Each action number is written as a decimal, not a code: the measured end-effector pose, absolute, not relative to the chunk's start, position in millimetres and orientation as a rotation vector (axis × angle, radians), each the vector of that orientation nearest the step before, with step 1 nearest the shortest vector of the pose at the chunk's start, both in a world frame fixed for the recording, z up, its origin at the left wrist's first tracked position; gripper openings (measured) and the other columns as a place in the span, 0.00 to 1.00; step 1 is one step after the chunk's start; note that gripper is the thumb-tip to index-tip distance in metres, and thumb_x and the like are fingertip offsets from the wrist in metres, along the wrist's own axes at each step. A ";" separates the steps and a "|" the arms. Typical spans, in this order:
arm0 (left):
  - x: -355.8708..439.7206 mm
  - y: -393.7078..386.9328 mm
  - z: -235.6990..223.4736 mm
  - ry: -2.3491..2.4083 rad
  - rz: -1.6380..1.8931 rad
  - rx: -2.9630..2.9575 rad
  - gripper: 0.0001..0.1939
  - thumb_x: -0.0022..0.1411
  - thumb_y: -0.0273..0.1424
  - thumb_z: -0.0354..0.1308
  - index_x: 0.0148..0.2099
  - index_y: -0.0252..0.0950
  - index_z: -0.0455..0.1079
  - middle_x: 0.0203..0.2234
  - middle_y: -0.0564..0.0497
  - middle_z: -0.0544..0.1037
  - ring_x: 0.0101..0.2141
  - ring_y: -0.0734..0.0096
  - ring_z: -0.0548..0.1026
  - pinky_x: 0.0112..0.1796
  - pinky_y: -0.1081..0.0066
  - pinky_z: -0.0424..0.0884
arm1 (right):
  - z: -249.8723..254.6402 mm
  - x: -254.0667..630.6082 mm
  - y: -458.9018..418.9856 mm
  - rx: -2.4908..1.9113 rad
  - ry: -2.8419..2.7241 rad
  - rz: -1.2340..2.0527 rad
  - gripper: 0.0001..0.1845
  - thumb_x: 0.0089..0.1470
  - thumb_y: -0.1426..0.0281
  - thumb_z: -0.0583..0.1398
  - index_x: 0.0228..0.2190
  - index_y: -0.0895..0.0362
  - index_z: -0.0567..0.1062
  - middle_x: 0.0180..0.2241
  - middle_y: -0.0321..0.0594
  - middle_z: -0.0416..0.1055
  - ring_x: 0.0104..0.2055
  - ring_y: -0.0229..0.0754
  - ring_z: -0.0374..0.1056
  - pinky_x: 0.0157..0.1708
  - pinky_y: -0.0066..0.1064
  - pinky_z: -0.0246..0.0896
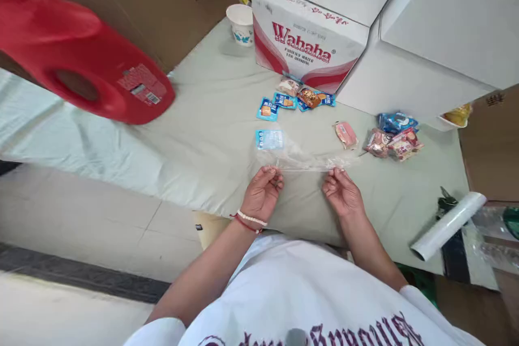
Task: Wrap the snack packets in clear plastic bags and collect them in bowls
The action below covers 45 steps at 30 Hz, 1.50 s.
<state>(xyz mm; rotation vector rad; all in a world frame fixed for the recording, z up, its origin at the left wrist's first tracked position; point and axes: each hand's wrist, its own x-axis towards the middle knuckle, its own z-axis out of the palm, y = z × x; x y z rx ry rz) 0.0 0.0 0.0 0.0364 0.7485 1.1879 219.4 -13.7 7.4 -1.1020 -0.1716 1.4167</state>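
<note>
A clear plastic bag (302, 159) lies flat on the pale green cloth (203, 135), stretched between my two hands. My left hand (263, 190), with bead bracelets at the wrist, pinches the bag's near left edge with curled fingers. My right hand (341, 190) pinches its near right edge the same way. A light blue snack packet (269, 139) appears to lie inside the bag at its far left corner. A pink packet (346, 134) lies just beyond the bag's right end.
Several small snack packets (298, 98) lie before a white and red Wahaha carton (306, 46); more packets (392, 138) sit to the right. A paper cup (241, 24) stands behind. A red plastic object (77, 59) is at the left, a white roll (448, 225) at the right edge.
</note>
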 end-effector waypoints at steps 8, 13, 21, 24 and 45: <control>-14.1 0.5 28.0 0.647 1.222 0.329 0.08 0.57 0.28 0.68 0.33 0.38 0.70 0.40 0.52 0.80 0.52 0.62 0.76 0.51 0.60 0.74 | 49.5 221.8 -45.6 -1.685 -1.350 1.303 0.25 0.59 0.49 0.62 0.23 0.57 0.74 0.17 0.31 0.59 0.20 0.33 0.50 0.21 0.28 0.45; -10.0 -7.2 43.0 0.629 1.194 0.524 0.08 0.58 0.31 0.68 0.33 0.37 0.70 0.38 0.51 0.80 0.51 0.58 0.78 0.53 0.57 0.72 | 82.7 197.3 -32.6 -1.478 -1.561 0.582 0.14 0.58 0.56 0.66 0.36 0.53 0.79 0.31 0.38 0.70 0.32 0.40 0.63 0.34 0.33 0.60; -7.8 -6.4 44.6 0.750 1.284 0.358 0.14 0.59 0.35 0.69 0.37 0.39 0.65 0.25 0.59 0.69 0.29 0.77 0.73 0.36 0.70 0.75 | 52.1 174.2 3.1 -1.308 -1.404 0.998 0.14 0.59 0.55 0.65 0.31 0.53 0.77 0.36 0.38 0.71 0.38 0.40 0.67 0.39 0.33 0.64; -12.0 -0.9 41.4 0.881 1.306 0.235 0.18 0.56 0.33 0.70 0.36 0.40 0.60 0.22 0.62 0.63 0.21 0.83 0.64 0.22 0.81 0.63 | 48.6 176.7 -3.2 -1.256 -1.207 1.156 0.16 0.60 0.53 0.64 0.32 0.53 0.73 0.35 0.36 0.72 0.37 0.38 0.68 0.39 0.31 0.65; -20.1 62.5 6.2 1.462 0.905 0.625 0.22 0.63 0.49 0.58 0.49 0.40 0.61 0.27 0.53 0.76 0.22 0.69 0.75 0.24 0.73 0.66 | 5.5 240.3 31.8 -1.533 -0.708 1.328 0.37 0.42 0.53 0.72 0.50 0.47 0.66 0.34 0.33 0.76 0.37 0.40 0.74 0.32 0.30 0.73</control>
